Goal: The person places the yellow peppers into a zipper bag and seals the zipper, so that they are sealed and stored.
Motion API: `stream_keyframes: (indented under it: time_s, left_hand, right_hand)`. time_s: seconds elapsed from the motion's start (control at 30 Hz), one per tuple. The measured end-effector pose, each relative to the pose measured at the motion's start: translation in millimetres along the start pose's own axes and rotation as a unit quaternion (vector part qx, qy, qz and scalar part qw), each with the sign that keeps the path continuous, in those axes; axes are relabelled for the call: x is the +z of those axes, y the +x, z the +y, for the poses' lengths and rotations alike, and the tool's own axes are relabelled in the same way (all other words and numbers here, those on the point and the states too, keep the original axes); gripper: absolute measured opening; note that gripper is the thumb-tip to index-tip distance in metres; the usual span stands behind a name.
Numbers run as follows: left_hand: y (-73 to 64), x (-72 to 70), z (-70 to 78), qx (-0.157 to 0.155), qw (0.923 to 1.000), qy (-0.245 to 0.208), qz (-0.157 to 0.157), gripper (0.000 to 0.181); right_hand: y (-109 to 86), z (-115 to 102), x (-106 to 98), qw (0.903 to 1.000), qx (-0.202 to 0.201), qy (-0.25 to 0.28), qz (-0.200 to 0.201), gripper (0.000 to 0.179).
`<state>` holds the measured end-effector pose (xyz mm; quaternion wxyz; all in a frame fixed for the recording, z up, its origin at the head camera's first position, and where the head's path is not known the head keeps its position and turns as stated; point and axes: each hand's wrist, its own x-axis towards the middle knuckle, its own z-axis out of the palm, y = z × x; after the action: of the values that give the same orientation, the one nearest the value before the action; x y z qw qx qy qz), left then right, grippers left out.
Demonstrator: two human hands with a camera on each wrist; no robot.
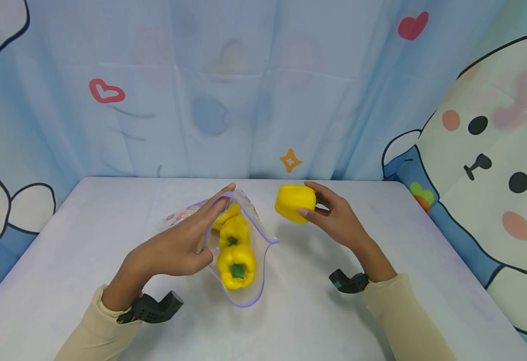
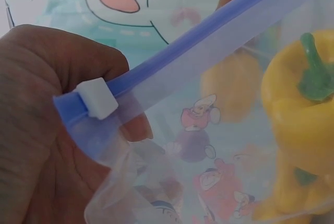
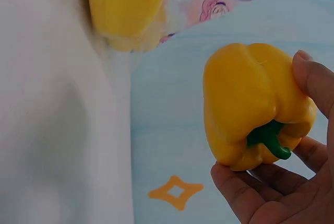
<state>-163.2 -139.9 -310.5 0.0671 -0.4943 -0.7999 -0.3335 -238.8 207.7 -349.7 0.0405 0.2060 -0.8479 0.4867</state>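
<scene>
At a white table [image 1: 308,321], holds a clear, purple-rimmed bag [image 1: 260,240] in the curled left hand [image 1: 173,250] and, right of the bag, between thumb and fingers of the right hand [image 1: 337,218], grips a yellow pepper [image 1: 292,203], with more peppers [image 1: 236,258] inside the bag.

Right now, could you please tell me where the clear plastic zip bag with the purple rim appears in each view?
Head: the clear plastic zip bag with the purple rim sits just left of centre, mostly in the lower half.
Left wrist: the bag spreads from the centre to the right edge.
Right wrist: the bag is at the top, partly cut off.
Shared landmark: yellow bell peppers inside it.
</scene>
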Motion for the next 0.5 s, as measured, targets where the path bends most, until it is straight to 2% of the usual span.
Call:
stream_keyframes:
  time_s: [0.2,0.37,0.5]
  left_hand:
    - [0.1,0.8,-0.3,-0.007,1.0000,-0.007,-0.002,0.095]
    - [0.4,1.0,0.4,-0.006,1.0000,-0.007,-0.003,0.095]
    - [0.7,0.8,2.5,-0.025,0.9996,-0.007,-0.007,0.094]
  right_hand:
    - [-6.2,-14.6,1.4,0.9982,-0.046,0.038,-0.011,0.062]
    - [-10.3,-26.3,2.5,0.9959,-0.083,0.035,-0.011,0.062]
    - [-14.5,-37.3,3.2,0.9937,-0.107,0.031,-0.011,0.062]
